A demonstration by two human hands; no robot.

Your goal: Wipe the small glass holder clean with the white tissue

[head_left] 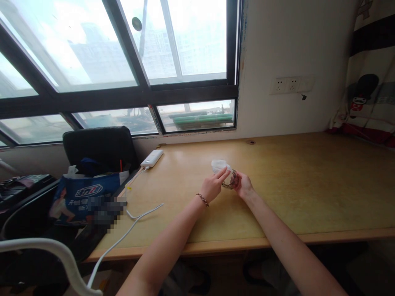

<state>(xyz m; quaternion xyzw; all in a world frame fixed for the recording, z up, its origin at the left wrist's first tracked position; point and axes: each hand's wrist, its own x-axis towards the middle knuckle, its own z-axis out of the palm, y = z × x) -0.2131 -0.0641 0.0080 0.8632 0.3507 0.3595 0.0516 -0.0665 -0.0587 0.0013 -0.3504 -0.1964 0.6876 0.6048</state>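
Clear cup (228, 180) tilts between the hands over the surface (296, 185), the fingers of the right hand (245, 186) curled around its side. Fingers of the left hand (212, 188) extend close together against white tissue (219, 165) at its edge; whether they pinch it cannot be told. Farther off stands the wall (296, 45).

over a wooden table (296, 181), the right hand (245, 184) grips a clear glass (230, 179) with a dark pattern, tilted, while the left hand (212, 187), a bracelet (203, 200) on its wrist, has its fingers over the glass beside a crumpled white tissue (218, 165). a white power bank (152, 158) with a cable (135, 179) lies near the table's left edge. beyond are a blue bag (88, 197), a dark-framed window (188, 91) and wall sockets (286, 85).
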